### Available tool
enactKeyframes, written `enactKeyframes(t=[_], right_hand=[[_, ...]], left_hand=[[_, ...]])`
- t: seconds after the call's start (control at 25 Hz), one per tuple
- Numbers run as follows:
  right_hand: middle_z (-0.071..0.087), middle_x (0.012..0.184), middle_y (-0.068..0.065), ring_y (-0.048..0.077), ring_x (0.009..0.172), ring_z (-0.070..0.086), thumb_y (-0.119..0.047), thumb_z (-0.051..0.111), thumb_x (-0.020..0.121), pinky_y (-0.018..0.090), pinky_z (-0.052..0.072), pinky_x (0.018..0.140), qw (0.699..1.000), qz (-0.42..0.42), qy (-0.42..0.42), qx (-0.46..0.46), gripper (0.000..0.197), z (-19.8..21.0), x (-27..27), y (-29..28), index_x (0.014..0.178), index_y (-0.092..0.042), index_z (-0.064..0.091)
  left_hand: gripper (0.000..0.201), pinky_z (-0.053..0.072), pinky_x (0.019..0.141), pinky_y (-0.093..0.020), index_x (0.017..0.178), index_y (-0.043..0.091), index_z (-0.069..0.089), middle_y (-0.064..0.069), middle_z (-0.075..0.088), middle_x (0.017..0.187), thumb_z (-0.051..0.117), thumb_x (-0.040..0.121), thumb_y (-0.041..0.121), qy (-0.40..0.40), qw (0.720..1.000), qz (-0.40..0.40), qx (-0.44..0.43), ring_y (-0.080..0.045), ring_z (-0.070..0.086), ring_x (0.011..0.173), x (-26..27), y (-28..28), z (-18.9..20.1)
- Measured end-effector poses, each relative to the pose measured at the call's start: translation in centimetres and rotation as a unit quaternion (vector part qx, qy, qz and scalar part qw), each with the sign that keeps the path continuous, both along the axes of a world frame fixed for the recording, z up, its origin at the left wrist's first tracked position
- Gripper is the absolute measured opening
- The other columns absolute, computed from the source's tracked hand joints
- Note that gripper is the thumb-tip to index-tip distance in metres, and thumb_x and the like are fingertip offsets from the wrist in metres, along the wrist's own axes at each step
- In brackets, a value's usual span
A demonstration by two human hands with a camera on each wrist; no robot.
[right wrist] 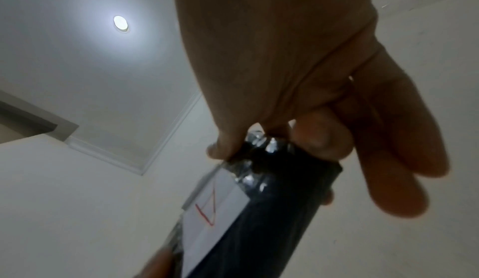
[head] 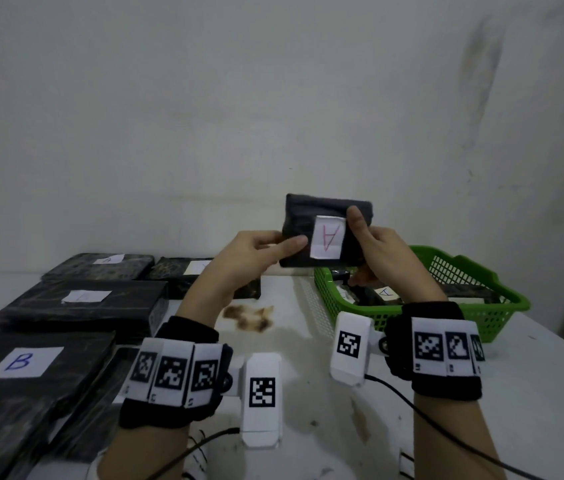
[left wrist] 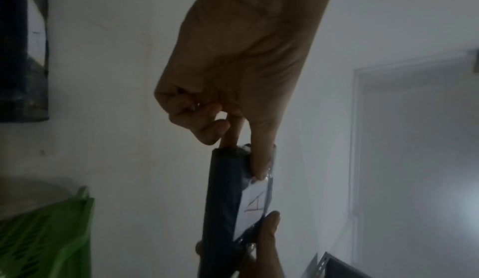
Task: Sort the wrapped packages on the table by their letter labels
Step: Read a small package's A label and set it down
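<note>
A small black wrapped package (head: pixel 308 216) with a white label bearing a red letter A (head: pixel 327 241) is held up above the table, between both hands. My left hand (head: pixel 260 249) pinches its left edge with thumb and fingers. My right hand (head: pixel 377 251) grips its right edge, thumb on the front beside the label. In the left wrist view the package (left wrist: pixel 223 200) shows edge-on under my left hand (left wrist: pixel 246 159). The right wrist view shows the package (right wrist: pixel 279 210) pinched by my right hand (right wrist: pixel 272 143).
Several flat black packages lie at the left, one labelled B (head: pixel 24 362). A green basket (head: pixel 481 303) at the right holds more packages, one labelled A (head: pixel 385 292). A brown stain (head: pixel 249 317) marks the white table (head: pixel 343 427). A cable (head: pixel 447 431) runs across the front.
</note>
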State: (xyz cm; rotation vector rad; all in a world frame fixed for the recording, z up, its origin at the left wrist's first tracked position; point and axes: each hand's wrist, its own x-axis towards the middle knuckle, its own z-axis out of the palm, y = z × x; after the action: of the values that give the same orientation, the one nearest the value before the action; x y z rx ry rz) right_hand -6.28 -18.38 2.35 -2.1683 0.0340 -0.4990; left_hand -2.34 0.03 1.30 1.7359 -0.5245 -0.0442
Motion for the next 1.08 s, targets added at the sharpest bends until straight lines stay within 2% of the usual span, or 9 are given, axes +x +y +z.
enactKeyframes(t=[0.08,0.16,0.28,0.36,0.44,0.48,0.6,0.8,1.08], right_hand=[[0.061,0.063,0.01,0.028,0.059,0.066,-0.072,0.022,0.077,0.036,0.055,0.065,0.999,0.003,0.051,-0.02,0.078,0.1,-0.3,0.4,0.074,-0.003,0.06],[0.064,0.075,0.004,0.023,0.065,0.066,-0.071,0.028,0.076,0.034,0.055,0.072,0.994,0.061,0.08,-0.029,0.076,0.0,-0.4,0.6,0.09,-0.005,0.064],[0.067,0.099,-0.004,0.019,0.086,0.067,-0.031,0.067,0.081,0.034,0.056,0.082,0.992,0.124,0.026,0.003,0.029,-0.3,-0.1,0.5,0.108,-0.023,0.057],[0.064,0.111,0.004,0.02,0.096,0.065,-0.012,0.079,0.069,0.038,0.054,0.086,0.992,0.08,-0.046,0.084,0.05,-0.5,0.5,0.3,0.109,-0.018,0.05],[0.063,0.109,0.005,0.018,0.095,0.065,-0.008,0.081,0.066,0.031,0.056,0.08,0.985,0.052,-0.118,0.115,0.056,-0.4,0.5,0.4,0.108,-0.018,0.044],[0.064,0.106,0.004,0.018,0.093,0.065,-0.008,0.079,0.068,0.027,0.056,0.077,0.982,0.056,-0.14,0.112,0.052,-0.4,0.5,0.5,0.106,-0.021,0.045],[0.065,0.105,0.01,0.026,0.092,0.064,-0.005,0.068,0.077,0.033,0.056,0.076,0.97,0.11,-0.173,0.131,0.038,-0.2,0.4,0.4,0.104,-0.03,0.057],[0.063,0.101,0.008,0.017,0.086,0.063,-0.014,0.063,0.086,0.024,0.053,0.066,0.969,0.089,-0.169,0.158,0.033,-0.4,1.1,0.8,0.116,-0.023,0.054],[0.069,0.096,0.009,0.016,0.071,0.067,-0.01,0.065,0.084,0.03,0.057,0.06,0.974,0.153,-0.032,0.166,0.042,-0.9,0.9,0.8,0.122,-0.023,0.053]], left_hand=[[0.023,0.037,0.058,-0.016,0.092,0.019,0.065,0.01,0.056,0.064,0.052,0.091,0.037,0.002,0.999,0.037,0.014,-0.004,0.048,0.056,0.0,-0.6,-0.2],[0.026,0.039,0.061,-0.022,0.1,0.012,0.059,0.003,0.058,0.075,0.046,0.095,0.034,0.055,0.997,0.042,-0.032,-0.007,0.053,0.055,0.2,-1.0,-0.3],[0.027,0.048,0.074,-0.027,0.117,0.014,0.051,-0.006,0.066,0.101,0.049,0.094,0.029,0.084,0.996,-0.013,-0.032,-0.015,0.067,0.076,0.1,-1.0,-0.4],[0.031,0.047,0.084,-0.03,0.118,0.021,0.051,-0.001,0.064,0.11,0.057,0.09,0.03,0.043,0.998,-0.014,0.036,-0.014,0.063,0.094,0.2,-0.7,-0.5],[0.019,0.045,0.086,-0.028,0.1,0.027,0.053,0.009,0.06,0.099,0.062,0.085,0.033,-0.009,0.998,0.024,0.052,-0.003,0.056,0.091,-0.2,-0.8,-0.4],[0.022,0.044,0.087,-0.028,0.099,0.027,0.052,0.012,0.058,0.098,0.064,0.083,0.036,-0.024,0.998,0.043,0.045,0.0,0.055,0.09,-0.2,-0.9,-0.4],[0.07,0.042,0.095,-0.033,0.136,0.017,0.033,0.004,0.052,0.117,0.063,0.079,0.045,-0.021,0.997,0.059,0.034,-0.016,0.054,0.111,0.0,-1.5,-0.6],[0.043,0.054,0.06,-0.016,0.122,0.001,0.047,-0.012,0.064,0.098,0.065,0.084,0.013,0.017,0.999,-0.005,-0.052,-0.01,0.069,0.068,-0.1,-1.9,-0.5],[0.027,0.054,0.05,-0.018,0.09,0.004,0.044,-0.014,0.063,0.087,0.069,0.079,0.002,0.086,0.989,0.029,-0.116,-0.012,0.066,0.053,0.2,-0.8,-0.6]])
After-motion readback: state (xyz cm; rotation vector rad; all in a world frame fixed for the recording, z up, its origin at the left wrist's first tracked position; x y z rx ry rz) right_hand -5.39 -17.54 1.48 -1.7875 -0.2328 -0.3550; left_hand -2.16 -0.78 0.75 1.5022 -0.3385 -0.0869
